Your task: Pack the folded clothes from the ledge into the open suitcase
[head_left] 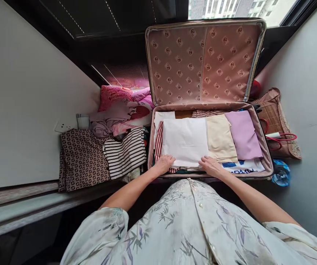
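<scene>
A white folded garment point(185, 138) lies flat on top of the clothes in an open suitcase point(269, 167). My left hand point(165, 164) grips its near left corner, fingers curled at the edge. At the near right corner, my right hand point(209, 165) is closed on the same garment, thumb hidden from view. To its right are a cream folded garment point(222, 138) and a lilac folded garment point(244, 134). A red-and-white striped garment point(159, 141) shows along the left side, partly covered. The suitcase lid point(202, 66) stands upright behind, with a patterned pink lining.
Left of the suitcase lie a black-and-white striped garment point(126, 151), a brown patterned cloth point(85, 160) and a pink cushion point(114, 96). On the right are a brown woven bag point(274, 114), a red cord point(288, 137) and a blue plastic bundle point(281, 173). Walls flank both sides.
</scene>
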`<state>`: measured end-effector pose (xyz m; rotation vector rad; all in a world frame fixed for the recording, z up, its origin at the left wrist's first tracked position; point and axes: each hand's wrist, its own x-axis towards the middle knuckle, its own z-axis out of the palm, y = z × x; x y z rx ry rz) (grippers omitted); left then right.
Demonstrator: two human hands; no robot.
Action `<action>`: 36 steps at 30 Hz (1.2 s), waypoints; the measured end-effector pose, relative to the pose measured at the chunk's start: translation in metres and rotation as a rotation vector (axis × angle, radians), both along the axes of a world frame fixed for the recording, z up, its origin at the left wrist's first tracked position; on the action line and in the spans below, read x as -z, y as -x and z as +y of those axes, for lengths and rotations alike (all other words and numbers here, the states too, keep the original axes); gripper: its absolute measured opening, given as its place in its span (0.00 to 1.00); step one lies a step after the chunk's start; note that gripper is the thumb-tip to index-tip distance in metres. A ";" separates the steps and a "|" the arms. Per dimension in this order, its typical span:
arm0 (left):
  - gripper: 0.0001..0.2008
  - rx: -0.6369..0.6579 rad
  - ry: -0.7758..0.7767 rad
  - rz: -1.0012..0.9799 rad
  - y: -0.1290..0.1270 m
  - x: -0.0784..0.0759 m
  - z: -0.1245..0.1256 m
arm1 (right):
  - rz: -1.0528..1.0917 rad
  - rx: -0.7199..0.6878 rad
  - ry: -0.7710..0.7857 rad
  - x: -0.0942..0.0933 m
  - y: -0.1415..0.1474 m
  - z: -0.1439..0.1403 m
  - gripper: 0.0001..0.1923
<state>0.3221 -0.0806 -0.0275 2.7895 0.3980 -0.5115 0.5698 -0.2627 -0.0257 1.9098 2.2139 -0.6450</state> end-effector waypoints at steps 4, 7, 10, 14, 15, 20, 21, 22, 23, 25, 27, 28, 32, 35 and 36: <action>0.13 -0.038 -0.052 -0.104 0.005 0.000 0.010 | -0.052 0.023 -0.084 -0.003 -0.005 0.002 0.12; 0.14 -0.040 -0.076 -0.138 0.012 -0.002 0.013 | -0.049 0.015 -0.152 -0.007 -0.009 0.003 0.14; 0.14 -0.012 -0.013 -0.052 0.021 0.009 0.004 | 0.029 0.041 -0.022 0.001 -0.008 -0.003 0.12; 0.11 -0.248 0.174 -0.137 0.029 0.024 0.000 | 0.258 0.177 0.070 0.019 -0.013 -0.011 0.13; 0.10 -0.386 0.196 -0.193 0.029 0.026 0.003 | 0.321 0.265 0.043 0.024 -0.017 -0.011 0.13; 0.15 -1.104 0.231 -0.270 0.015 0.027 0.031 | 0.468 0.965 -0.092 0.043 -0.041 0.000 0.14; 0.17 -1.175 0.271 -0.228 0.011 0.027 0.034 | 0.482 1.043 -0.077 0.047 -0.042 0.003 0.15; 0.17 -1.221 0.306 -0.189 0.007 0.028 0.036 | 0.501 1.093 -0.056 0.050 -0.043 0.006 0.17; 0.17 -1.249 0.336 -0.162 0.005 0.028 0.036 | 0.520 1.120 -0.044 0.053 -0.041 0.009 0.18; 0.15 -1.264 0.397 -0.151 0.002 0.030 0.034 | 0.545 1.130 -0.050 0.058 -0.037 0.013 0.16; 0.11 -1.253 0.468 -0.165 0.003 0.032 0.029 | 0.565 1.112 -0.055 0.062 -0.032 0.014 0.12; 0.09 -1.248 0.503 -0.181 0.004 0.033 0.026 | 0.571 1.102 -0.054 0.063 -0.030 0.014 0.10; 0.11 -1.261 0.604 -0.248 0.007 0.035 0.019 | 0.531 1.112 -0.069 0.068 -0.028 0.011 0.09; 0.16 -1.240 0.587 -0.219 0.011 0.034 0.018 | 0.469 1.122 -0.082 0.071 -0.029 0.006 0.10; 0.17 -1.204 0.567 -0.187 0.013 0.033 0.018 | 0.449 1.110 -0.071 0.072 -0.030 0.004 0.11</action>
